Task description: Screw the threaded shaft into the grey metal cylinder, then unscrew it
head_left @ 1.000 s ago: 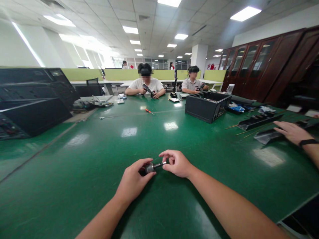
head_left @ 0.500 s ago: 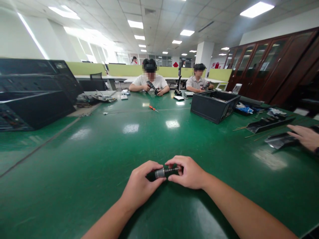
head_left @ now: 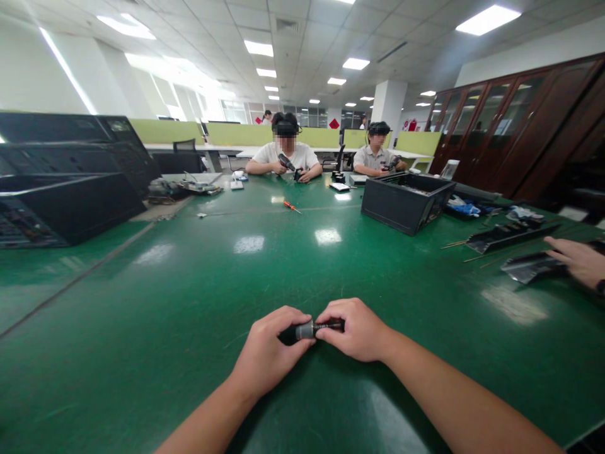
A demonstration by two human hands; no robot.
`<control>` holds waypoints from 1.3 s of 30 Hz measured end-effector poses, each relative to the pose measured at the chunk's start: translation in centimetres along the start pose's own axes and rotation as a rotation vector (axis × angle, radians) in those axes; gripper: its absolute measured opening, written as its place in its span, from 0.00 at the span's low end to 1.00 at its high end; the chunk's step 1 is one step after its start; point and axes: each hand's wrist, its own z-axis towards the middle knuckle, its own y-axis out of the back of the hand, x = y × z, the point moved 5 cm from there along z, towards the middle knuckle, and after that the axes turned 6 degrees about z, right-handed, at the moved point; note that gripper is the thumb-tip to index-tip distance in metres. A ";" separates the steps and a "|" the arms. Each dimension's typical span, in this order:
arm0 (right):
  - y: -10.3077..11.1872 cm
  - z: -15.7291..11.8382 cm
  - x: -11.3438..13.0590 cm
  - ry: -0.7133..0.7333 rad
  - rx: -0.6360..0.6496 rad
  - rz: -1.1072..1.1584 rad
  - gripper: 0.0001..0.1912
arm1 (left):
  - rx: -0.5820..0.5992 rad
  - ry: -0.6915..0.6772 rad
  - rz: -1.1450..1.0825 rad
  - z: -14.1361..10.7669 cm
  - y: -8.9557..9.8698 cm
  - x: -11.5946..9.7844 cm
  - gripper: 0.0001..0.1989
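Note:
My left hand (head_left: 268, 340) is closed around a dark and grey cylindrical part (head_left: 305, 331), low over the green table. A thin, ribbed shaft (head_left: 325, 326), which looks like a spring around a rod, sticks out of its right end. My right hand (head_left: 355, 331) is closed, with thumb and fingertips pinching this shaft close to the cylinder. The shaft's tip lies within the right fingers. The cylinder's left end is partly hidden in my left palm. I cannot make out its exact kind.
On the green table (head_left: 198, 277) lies an orange-handled screwdriver (head_left: 292, 207). A black computer case (head_left: 401, 200) stands back right, another (head_left: 70, 208) at left. A co-worker's hand (head_left: 583, 260) rests by dark metal panels (head_left: 529, 268). Two people sit opposite, holding power tools.
My right fingers have closed in from loosely around the shaft to a pinch on it, nearer the cylinder. The left hand keeps its hold, almost unmoved.

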 end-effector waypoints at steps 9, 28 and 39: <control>0.2 0.0 0.0 0.008 -0.003 -0.005 0.06 | -0.020 0.031 0.033 -0.1 0.0 0.2 0.09; 0.4 -0.1 0.2 0.043 -0.015 -0.015 0.04 | -0.043 -0.014 0.027 -0.3 0.1 0.0 0.09; 0.5 -0.1 0.1 0.048 -0.034 0.003 0.03 | -0.055 -0.031 0.030 -0.2 0.2 -0.1 0.09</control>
